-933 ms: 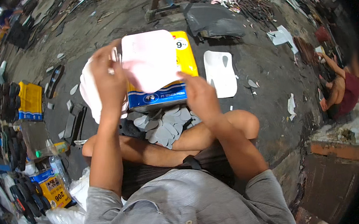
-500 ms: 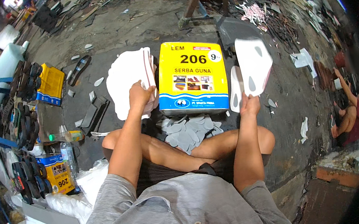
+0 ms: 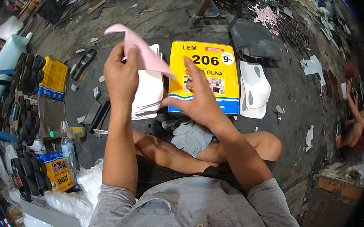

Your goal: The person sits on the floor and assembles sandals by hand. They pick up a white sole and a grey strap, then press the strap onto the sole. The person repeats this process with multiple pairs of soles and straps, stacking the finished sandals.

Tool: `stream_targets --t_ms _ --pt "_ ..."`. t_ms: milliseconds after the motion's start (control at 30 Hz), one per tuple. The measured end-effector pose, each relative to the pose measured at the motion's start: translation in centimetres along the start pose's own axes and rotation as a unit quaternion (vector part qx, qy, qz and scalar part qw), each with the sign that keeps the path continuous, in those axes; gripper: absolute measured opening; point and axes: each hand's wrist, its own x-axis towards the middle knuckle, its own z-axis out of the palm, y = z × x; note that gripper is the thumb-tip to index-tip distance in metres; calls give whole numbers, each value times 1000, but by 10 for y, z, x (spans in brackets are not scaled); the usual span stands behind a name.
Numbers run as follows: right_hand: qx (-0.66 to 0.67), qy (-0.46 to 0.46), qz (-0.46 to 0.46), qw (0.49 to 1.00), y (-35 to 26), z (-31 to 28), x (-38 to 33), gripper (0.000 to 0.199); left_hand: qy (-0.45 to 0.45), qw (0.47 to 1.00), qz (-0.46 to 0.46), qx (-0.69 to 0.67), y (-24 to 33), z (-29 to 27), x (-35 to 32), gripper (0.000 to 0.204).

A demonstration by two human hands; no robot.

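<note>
A curved pink sheet piece (image 3: 148,55) is raised above a stack of white sheet pieces (image 3: 148,95), and my left hand (image 3: 121,75) is closed on its edge. My right hand (image 3: 200,98) has its fingers spread over the near left part of a yellow, white and blue tin (image 3: 228,85) and holds nothing. White pieces with grey oval patches (image 3: 256,89) lie overlapping to the right of the tin. Between the tin and my crossed legs sits a pile of loose grey oval pieces (image 3: 191,139).
At left are racks of dark sandals (image 3: 25,124), another yellow tin (image 3: 58,171), a plastic bottle (image 3: 68,153) and white plastic bags (image 3: 90,183). A dark sheet (image 3: 254,40) lies beyond the tin, near a metal stand (image 3: 206,1). Another person (image 3: 358,127) sits far right.
My right hand has let go of the white piece, now lying right of the tin, and moved left over the tin. My left hand has lifted a pink piece off the white stack.
</note>
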Motion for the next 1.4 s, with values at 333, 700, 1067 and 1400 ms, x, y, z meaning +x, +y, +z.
stream_targets --t_ms 333,700,1067,1400 --pt "-113 179 63 975 -22 -126 95 33 -533 836 40 120 1 30 -123 25" --pt "-356 -160 -154 908 46 -66 -28 37 -377 850 118 349 -122 115 -215 13" --pt "-35 40 265 963 21 -67 -140 34 -257 954 -157 14 -54 71 -225 18" --pt "-79 -38 90 992 34 -39 -174 21 -295 908 -283 -95 -63 32 -225 29"
